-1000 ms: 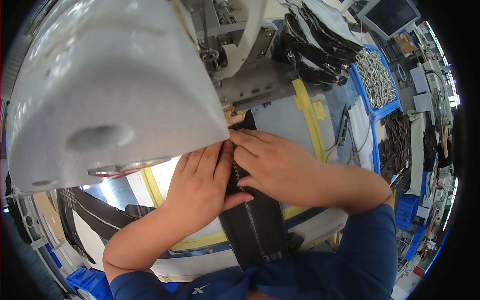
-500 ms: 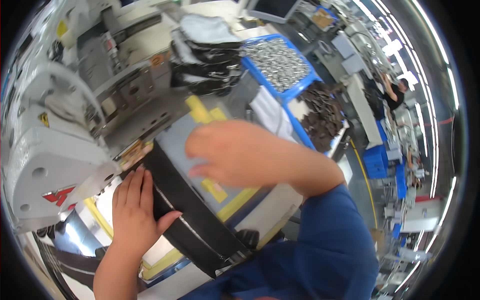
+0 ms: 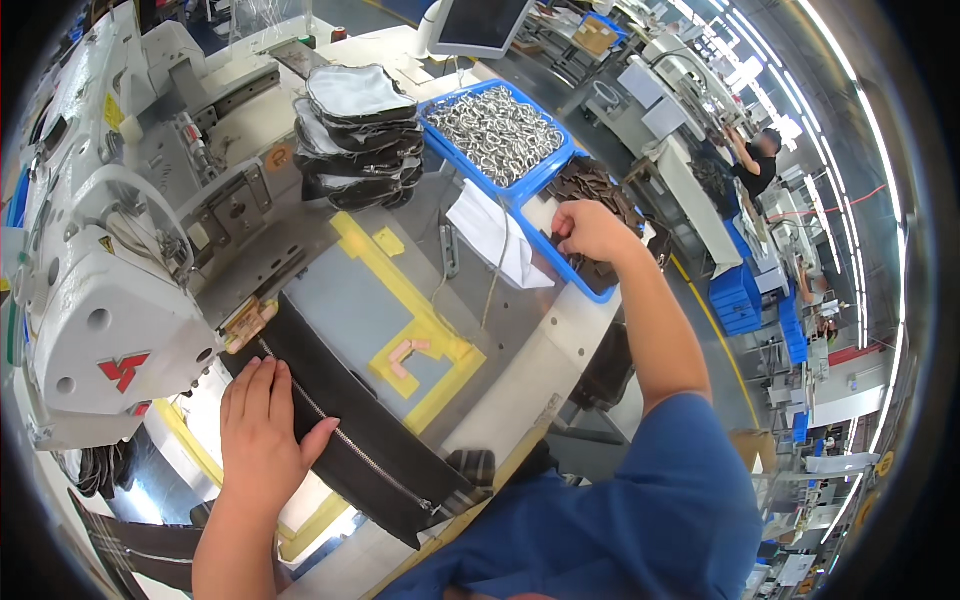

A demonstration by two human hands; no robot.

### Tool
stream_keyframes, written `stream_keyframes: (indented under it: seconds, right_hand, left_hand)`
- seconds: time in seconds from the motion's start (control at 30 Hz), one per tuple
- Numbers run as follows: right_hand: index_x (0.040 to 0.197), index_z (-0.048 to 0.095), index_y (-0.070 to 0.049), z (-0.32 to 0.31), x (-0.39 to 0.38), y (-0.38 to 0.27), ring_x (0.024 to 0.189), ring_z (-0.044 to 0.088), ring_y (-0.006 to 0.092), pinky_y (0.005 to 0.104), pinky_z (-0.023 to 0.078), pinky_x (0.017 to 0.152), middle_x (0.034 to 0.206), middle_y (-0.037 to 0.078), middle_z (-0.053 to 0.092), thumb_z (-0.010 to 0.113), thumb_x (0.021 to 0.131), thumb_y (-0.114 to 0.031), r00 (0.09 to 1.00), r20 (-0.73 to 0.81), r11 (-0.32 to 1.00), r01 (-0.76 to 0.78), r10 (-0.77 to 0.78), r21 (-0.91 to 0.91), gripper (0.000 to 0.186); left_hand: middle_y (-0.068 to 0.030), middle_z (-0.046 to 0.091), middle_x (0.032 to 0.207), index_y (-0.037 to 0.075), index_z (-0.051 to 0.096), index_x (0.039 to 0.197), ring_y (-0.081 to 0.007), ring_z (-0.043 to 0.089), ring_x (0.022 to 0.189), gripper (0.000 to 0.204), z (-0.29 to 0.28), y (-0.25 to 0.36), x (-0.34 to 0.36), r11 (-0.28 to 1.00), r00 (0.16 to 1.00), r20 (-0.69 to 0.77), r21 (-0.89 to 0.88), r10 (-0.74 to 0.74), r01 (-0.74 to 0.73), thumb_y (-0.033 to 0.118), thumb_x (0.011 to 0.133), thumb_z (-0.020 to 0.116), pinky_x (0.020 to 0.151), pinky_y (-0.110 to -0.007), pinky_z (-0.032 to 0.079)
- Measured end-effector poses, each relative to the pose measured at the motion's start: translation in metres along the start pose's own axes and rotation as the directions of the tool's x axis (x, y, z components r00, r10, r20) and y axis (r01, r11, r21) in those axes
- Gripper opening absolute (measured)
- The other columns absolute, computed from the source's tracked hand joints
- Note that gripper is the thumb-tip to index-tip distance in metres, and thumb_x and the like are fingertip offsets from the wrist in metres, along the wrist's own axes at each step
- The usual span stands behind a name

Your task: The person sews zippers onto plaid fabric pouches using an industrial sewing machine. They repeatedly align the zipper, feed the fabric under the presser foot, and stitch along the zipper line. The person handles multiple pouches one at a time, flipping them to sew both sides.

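My left hand point(image 3: 262, 425) lies flat, fingers stretched out, on a long black fabric strip point(image 3: 375, 425) with a metal zipper point(image 3: 345, 440) along it. The strip slants from the sewing machine head point(image 3: 115, 340) toward my body. Over at the right, my right hand point(image 3: 592, 232) reaches into a blue tray of dark brown flat pieces point(image 3: 590, 190). Its fingers are curled together at the tray's near part; what they pinch, if anything, is hidden. A yellow-taped grey template point(image 3: 355, 305) lies beside the strip, with a small pink angled piece point(image 3: 405, 355) on it.
A blue tray of metal rings point(image 3: 495, 135) stands behind the brown pieces. Stacked black pieces with white linings point(image 3: 360, 130) sit at the back. White cloth or paper point(image 3: 495, 235) lies by the trays. A monitor point(image 3: 480, 25) stands beyond; a co-worker point(image 3: 758, 165) is far right.
My right hand has moved from above the grey template to the right, into the tray of brown pieces. My left hand stays flat on the zippered strip. The view has shifted slightly.
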State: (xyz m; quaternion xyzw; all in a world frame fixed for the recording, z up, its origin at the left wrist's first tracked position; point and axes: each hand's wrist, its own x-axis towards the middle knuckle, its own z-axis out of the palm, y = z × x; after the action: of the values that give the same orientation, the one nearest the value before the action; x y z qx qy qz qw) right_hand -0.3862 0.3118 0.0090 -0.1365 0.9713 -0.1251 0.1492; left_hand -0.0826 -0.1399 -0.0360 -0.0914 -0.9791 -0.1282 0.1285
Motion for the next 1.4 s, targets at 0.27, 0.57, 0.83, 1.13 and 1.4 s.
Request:
stream_keyframes:
  seconds: [0.27,0.57,0.83,1.13,1.4]
  right_hand:
    - [0.097,0.077,0.000,-0.011,0.003,-0.006,0.079,0.073,0.0269,0.0403,0.057,0.076,0.082,0.011,0.076,0.087,0.076,-0.010,0.994,-0.093,0.987,-0.063,0.049,-0.151,0.024]
    - [0.101,0.077,0.002,0.046,-0.005,-0.244,0.074,0.069,0.0126,0.0306,0.055,0.069,0.080,0.007,0.075,0.080,0.093,-0.012,0.854,0.200,0.774,0.306,-0.480,0.554,0.017]
    - [0.104,0.078,-0.002,0.108,0.010,-0.330,0.074,0.071,0.0268,0.0384,0.057,0.070,0.101,0.013,0.077,0.084,0.088,-0.016,0.688,0.155,0.680,0.610,-0.709,0.406,0.022]
    - [0.107,0.080,-0.007,0.119,0.005,-0.309,0.099,0.077,0.0297,0.0380,0.062,0.084,0.118,0.010,0.079,0.083,0.086,-0.013,0.420,0.011,0.407,0.873,-0.907,0.267,0.022]
    - [0.114,0.080,-0.010,0.131,0.010,-0.310,0.076,0.077,0.0277,0.0341,0.061,0.068,0.103,0.012,0.081,0.084,0.088,-0.014,0.352,-0.106,0.315,0.912,-0.930,0.262,0.027]
  left_hand:
    - [-0.0252,0.064,0.137,-0.010,0.063,0.136,-0.0440,0.058,0.134,0.080,-0.003,-0.001,0.003,0.999,1.000,-0.005,-0.046,0.005,-0.005,0.043,0.081,0.088,0.114,-0.053,0.046]
    - [-0.0204,0.068,0.130,-0.006,0.069,0.126,-0.0389,0.063,0.127,0.068,-0.006,-0.004,-0.001,0.998,0.998,-0.003,-0.002,0.063,-0.063,0.044,0.082,0.084,0.111,-0.050,0.049]
    - [-0.0201,0.069,0.123,-0.005,0.072,0.118,-0.0360,0.066,0.119,0.068,-0.010,-0.001,-0.002,0.992,0.991,0.011,-0.008,0.130,-0.130,0.050,0.080,0.081,0.107,-0.047,0.053]
    - [-0.0214,0.068,0.122,-0.008,0.072,0.117,-0.0378,0.066,0.120,0.071,-0.007,-0.002,-0.003,0.989,0.990,0.012,-0.033,0.143,-0.143,0.053,0.082,0.078,0.107,-0.047,0.054]
    - [-0.0212,0.068,0.123,-0.008,0.071,0.118,-0.0376,0.066,0.120,0.071,-0.007,-0.003,-0.002,0.990,0.990,0.015,-0.045,0.137,-0.136,0.053,0.082,0.078,0.107,-0.047,0.054]
